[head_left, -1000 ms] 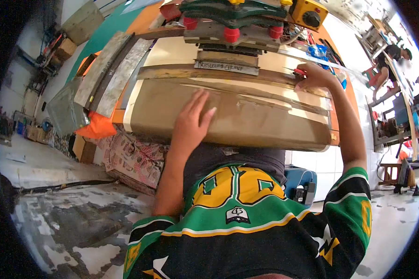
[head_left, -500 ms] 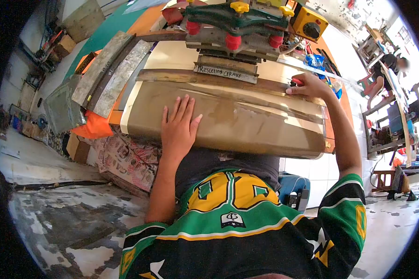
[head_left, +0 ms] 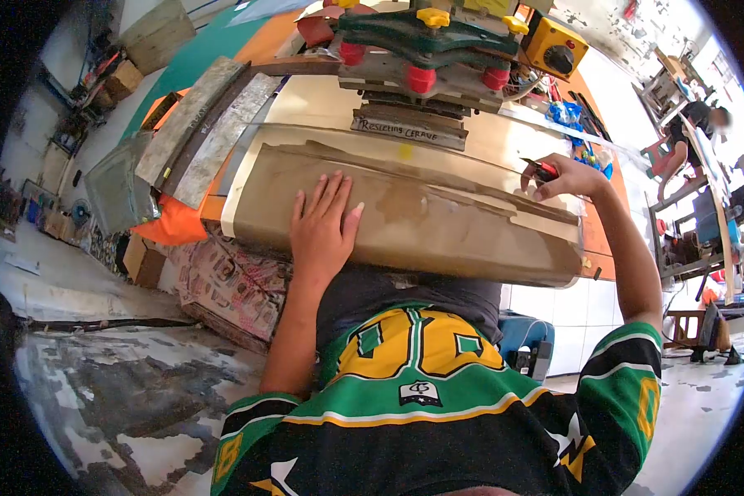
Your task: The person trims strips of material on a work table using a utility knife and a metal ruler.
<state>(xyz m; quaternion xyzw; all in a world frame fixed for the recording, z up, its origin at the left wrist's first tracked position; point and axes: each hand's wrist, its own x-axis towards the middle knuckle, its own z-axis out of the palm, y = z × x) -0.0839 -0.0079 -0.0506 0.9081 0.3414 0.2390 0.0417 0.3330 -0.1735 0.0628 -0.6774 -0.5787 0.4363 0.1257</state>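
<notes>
My left hand (head_left: 326, 217) lies flat, fingers slightly spread, on a brown sheet (head_left: 463, 236) that covers the near part of a pale board (head_left: 238, 194). In my right hand (head_left: 572, 178) is a small red-and-black tool (head_left: 546, 171), its dark tip pointing left; the exact kind is unclear. That hand is over the right end of the board, near the brown sheet's uneven far edge. A clear film (head_left: 339, 135) seems to lie across the board. Beyond it stands a press head (head_left: 422, 50) with red and yellow knobs, above a metal bar (head_left: 409, 131) with handwriting.
Long metal bars (head_left: 227, 136) lie at the left beside an orange cloth (head_left: 172, 221). A yellow control box (head_left: 555, 48) with a black dial sits at the back right. Blue packaging (head_left: 566, 114) lies beyond my right hand. Another person (head_left: 693, 124) is at the far right.
A brown strip that lay across the board beyond the sheet is no longer there, and a yellow spot shows. My right hand has come slightly nearer with the tool. My left hand stays flat.
</notes>
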